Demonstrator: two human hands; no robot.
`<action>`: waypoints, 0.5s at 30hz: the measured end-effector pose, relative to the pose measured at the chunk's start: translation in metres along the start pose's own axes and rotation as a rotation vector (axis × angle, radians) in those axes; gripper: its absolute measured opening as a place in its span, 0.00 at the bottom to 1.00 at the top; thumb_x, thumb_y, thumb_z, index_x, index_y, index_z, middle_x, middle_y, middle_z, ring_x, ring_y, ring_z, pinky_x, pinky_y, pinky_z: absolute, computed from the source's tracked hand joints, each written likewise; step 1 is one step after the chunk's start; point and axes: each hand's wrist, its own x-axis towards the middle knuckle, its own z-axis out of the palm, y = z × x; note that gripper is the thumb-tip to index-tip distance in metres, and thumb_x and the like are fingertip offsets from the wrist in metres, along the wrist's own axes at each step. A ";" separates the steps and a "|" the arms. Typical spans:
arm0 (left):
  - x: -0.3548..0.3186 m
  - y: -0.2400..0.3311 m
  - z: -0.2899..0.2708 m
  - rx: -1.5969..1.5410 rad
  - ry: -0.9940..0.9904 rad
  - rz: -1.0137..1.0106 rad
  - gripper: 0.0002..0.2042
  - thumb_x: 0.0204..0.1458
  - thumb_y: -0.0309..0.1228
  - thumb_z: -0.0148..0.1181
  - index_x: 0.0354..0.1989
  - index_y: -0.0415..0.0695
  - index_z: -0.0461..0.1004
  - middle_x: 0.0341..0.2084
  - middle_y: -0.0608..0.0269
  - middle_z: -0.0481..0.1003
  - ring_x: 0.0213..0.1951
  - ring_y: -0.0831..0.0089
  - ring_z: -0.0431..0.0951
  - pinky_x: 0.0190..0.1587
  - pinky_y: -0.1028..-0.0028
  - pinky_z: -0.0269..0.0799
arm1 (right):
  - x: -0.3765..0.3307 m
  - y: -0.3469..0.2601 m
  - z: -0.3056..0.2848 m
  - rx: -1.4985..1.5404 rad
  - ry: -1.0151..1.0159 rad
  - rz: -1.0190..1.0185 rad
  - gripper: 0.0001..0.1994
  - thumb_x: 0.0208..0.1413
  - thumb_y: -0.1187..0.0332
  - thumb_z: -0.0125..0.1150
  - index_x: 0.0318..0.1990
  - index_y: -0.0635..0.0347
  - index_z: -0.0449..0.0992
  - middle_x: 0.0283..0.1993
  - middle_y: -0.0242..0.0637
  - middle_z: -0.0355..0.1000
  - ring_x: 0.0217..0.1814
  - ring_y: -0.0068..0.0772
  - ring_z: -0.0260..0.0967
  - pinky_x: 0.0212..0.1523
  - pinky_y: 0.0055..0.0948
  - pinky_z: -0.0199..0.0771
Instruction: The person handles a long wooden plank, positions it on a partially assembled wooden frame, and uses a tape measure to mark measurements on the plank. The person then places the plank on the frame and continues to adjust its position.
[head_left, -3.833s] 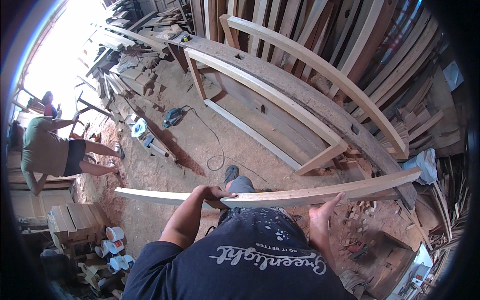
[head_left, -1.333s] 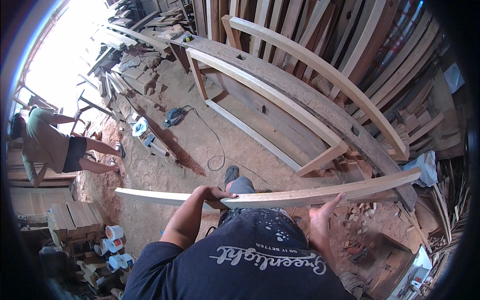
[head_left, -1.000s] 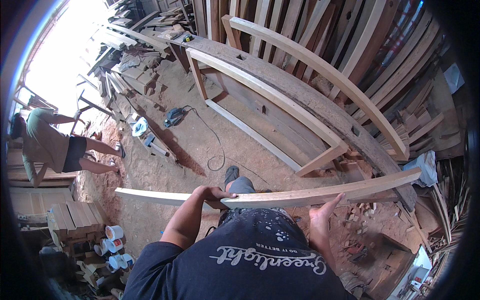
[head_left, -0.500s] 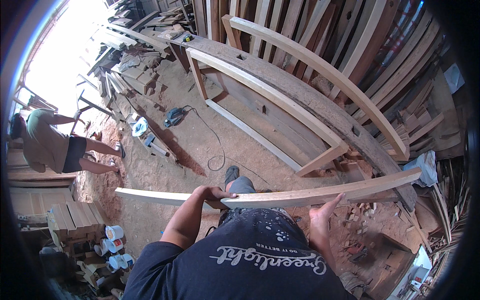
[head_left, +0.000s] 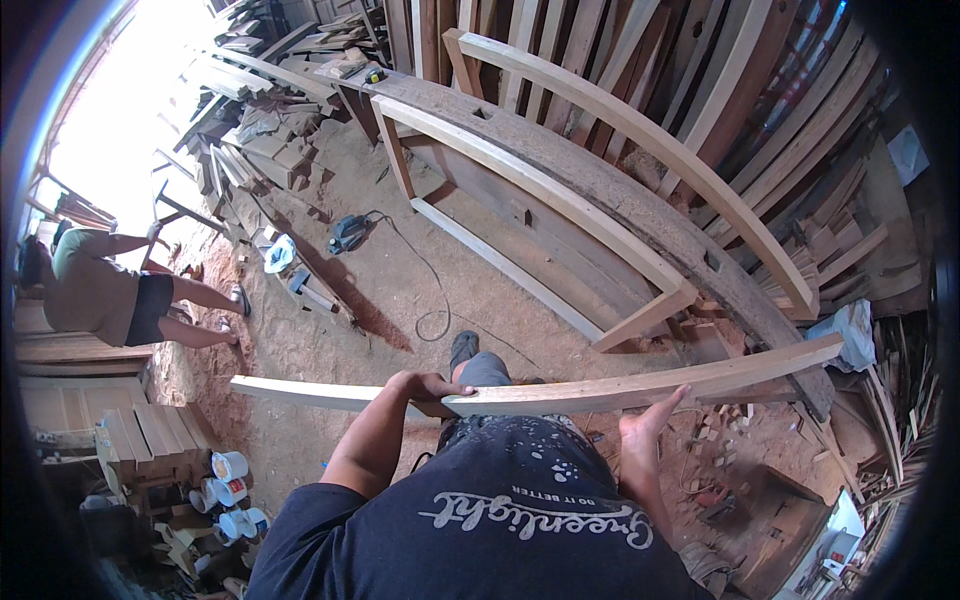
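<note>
Wooden beam (head_left: 560, 396) pinched by left hand (head_left: 425, 384); right hand (head_left: 642, 424) spaced apart, likely for balance, its grip can't be told.

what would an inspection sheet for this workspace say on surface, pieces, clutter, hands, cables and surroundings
Surface: long wooden bench with rectangular holes
Pieces: pale beam held crosswise before the torso; rectangular frame beside the bench
Clutter: offcuts, white buckets, power tool on the floor
Hands: left hand gripping the beam; right hand against it, grip unclear
Cables: dark cable looped on the floor
Surroundings: another person at left; boards leaning beyond the bench
</note>
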 end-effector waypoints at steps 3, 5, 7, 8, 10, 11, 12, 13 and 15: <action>0.001 -0.001 0.001 0.052 0.058 0.013 0.55 0.32 0.83 0.62 0.52 0.38 0.83 0.46 0.53 0.83 0.48 0.61 0.82 0.53 0.64 0.76 | 0.000 0.001 0.000 0.001 0.000 -0.012 0.51 0.59 0.23 0.45 0.80 0.44 0.42 0.83 0.39 0.40 0.84 0.46 0.37 0.78 0.61 0.40; 0.002 -0.002 0.001 0.086 0.097 0.012 0.56 0.31 0.83 0.62 0.52 0.38 0.83 0.46 0.53 0.83 0.47 0.61 0.82 0.52 0.64 0.76 | 0.001 0.001 0.000 0.005 0.008 -0.029 0.51 0.59 0.23 0.45 0.80 0.44 0.43 0.83 0.40 0.41 0.84 0.46 0.38 0.77 0.61 0.41; 0.003 -0.002 -0.001 0.051 0.058 -0.005 0.54 0.36 0.80 0.64 0.54 0.37 0.81 0.48 0.51 0.82 0.49 0.60 0.83 0.54 0.65 0.77 | 0.002 0.002 0.000 0.002 0.007 -0.029 0.51 0.59 0.23 0.45 0.80 0.44 0.43 0.83 0.40 0.41 0.84 0.46 0.38 0.77 0.61 0.41; 0.003 -0.002 -0.002 0.044 0.046 -0.020 0.53 0.38 0.79 0.64 0.55 0.37 0.80 0.49 0.50 0.82 0.50 0.59 0.83 0.55 0.66 0.77 | 0.003 0.002 0.000 0.000 0.020 -0.034 0.51 0.59 0.23 0.45 0.80 0.44 0.43 0.83 0.40 0.41 0.84 0.46 0.39 0.77 0.61 0.42; 0.003 -0.001 -0.002 0.026 0.025 -0.016 0.53 0.38 0.78 0.64 0.56 0.37 0.80 0.49 0.51 0.82 0.51 0.59 0.82 0.55 0.66 0.77 | 0.003 0.002 -0.001 -0.008 0.023 -0.013 0.51 0.59 0.23 0.45 0.80 0.44 0.43 0.83 0.40 0.41 0.83 0.46 0.39 0.77 0.61 0.42; 0.002 -0.001 -0.002 0.032 0.026 -0.023 0.53 0.38 0.78 0.64 0.56 0.37 0.80 0.49 0.51 0.82 0.51 0.59 0.82 0.55 0.66 0.77 | 0.003 0.002 -0.002 -0.013 0.032 -0.005 0.51 0.59 0.23 0.45 0.80 0.45 0.43 0.83 0.40 0.41 0.83 0.46 0.40 0.77 0.60 0.42; 0.001 0.000 -0.001 0.023 0.019 -0.014 0.53 0.38 0.79 0.64 0.56 0.37 0.80 0.50 0.50 0.82 0.52 0.59 0.82 0.55 0.66 0.77 | 0.004 0.002 -0.002 -0.015 0.034 -0.006 0.51 0.59 0.23 0.45 0.80 0.44 0.43 0.83 0.40 0.41 0.83 0.46 0.40 0.77 0.61 0.43; 0.000 0.000 0.000 0.027 0.021 -0.012 0.53 0.38 0.79 0.64 0.56 0.38 0.80 0.50 0.50 0.81 0.52 0.58 0.82 0.56 0.65 0.77 | 0.004 0.002 -0.002 -0.017 0.036 -0.007 0.51 0.59 0.23 0.45 0.80 0.44 0.43 0.83 0.40 0.41 0.83 0.46 0.40 0.77 0.61 0.43; -0.003 0.002 0.002 0.042 0.029 -0.001 0.53 0.37 0.80 0.63 0.57 0.38 0.80 0.51 0.50 0.81 0.53 0.58 0.81 0.56 0.64 0.76 | 0.004 0.002 -0.003 -0.014 0.029 -0.010 0.51 0.59 0.22 0.45 0.80 0.44 0.43 0.83 0.39 0.41 0.83 0.46 0.40 0.77 0.61 0.43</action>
